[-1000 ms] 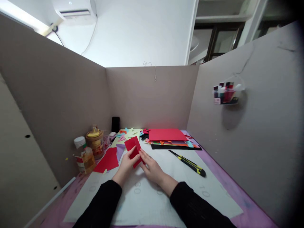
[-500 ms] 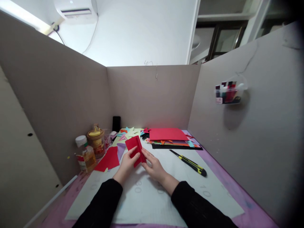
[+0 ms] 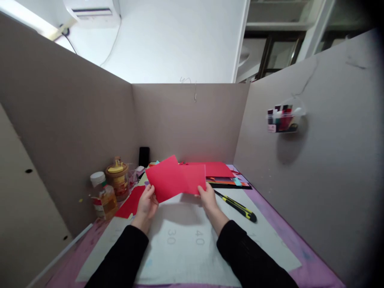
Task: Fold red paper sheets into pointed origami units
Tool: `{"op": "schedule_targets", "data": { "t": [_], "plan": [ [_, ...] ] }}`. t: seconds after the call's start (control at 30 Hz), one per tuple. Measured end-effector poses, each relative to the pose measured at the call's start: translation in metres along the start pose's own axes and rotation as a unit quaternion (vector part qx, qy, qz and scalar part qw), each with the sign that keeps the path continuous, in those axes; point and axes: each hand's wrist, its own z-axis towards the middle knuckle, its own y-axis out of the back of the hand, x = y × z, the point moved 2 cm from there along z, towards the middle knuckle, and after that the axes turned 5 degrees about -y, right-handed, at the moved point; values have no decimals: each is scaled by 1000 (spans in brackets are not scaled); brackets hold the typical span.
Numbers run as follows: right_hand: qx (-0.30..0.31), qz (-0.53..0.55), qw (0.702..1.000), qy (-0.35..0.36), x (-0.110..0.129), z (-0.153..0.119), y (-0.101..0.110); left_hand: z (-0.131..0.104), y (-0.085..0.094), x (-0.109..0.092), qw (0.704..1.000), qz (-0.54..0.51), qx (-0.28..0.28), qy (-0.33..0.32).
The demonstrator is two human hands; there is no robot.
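Red paper [image 3: 171, 178] is held up above the white sheet, its left and right parts meeting at an angle; whether it is one piece or two I cannot tell. My left hand [image 3: 147, 204] is closed on its lower left edge. At the lower right corner my right hand [image 3: 207, 197] pinches the paper between thumb and fingers. Another piece of red paper [image 3: 131, 202] lies on the table to the left of my left hand.
A yellow and black cutter [image 3: 238, 207] lies right of my hands. Behind are stacked coloured papers [image 3: 220, 170] and a black phone [image 3: 144, 156]. A bottle [image 3: 103, 197] and a lidded jar [image 3: 117, 180] stand at left. Grey partitions [image 3: 186, 120] surround the table.
My hands have moved apart, and the red paper, folded small between them before, is now spread wide and raised. The view has shifted slightly.
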Motion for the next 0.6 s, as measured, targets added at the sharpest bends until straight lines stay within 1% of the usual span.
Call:
{"op": "schedule_targets", "data": {
  "t": [0.1,0.17,0.23,0.33,0.4,0.47,0.53,0.6],
  "plan": [
    [-72,53,996,-10,-3,30,15,-4,-2,11,997,24,24,68],
    [-96,77,992,-16,-3,47,23,-10,-6,22,991,46,45,114],
    [-93,94,991,-19,0,61,27,-14,-8,30,986,57,61,142],
    [-57,103,993,-21,6,74,30,-16,-8,31,983,53,73,160],
    [-25,94,995,-24,9,74,30,-15,-6,28,982,44,74,167],
    [12,72,997,-29,8,64,28,-13,-4,25,982,36,70,170],
    [55,39,997,-30,6,45,25,-11,-3,23,983,30,62,171],
    [101,3,995,-18,6,19,22,-11,-2,22,983,26,56,174]
  ]
}}
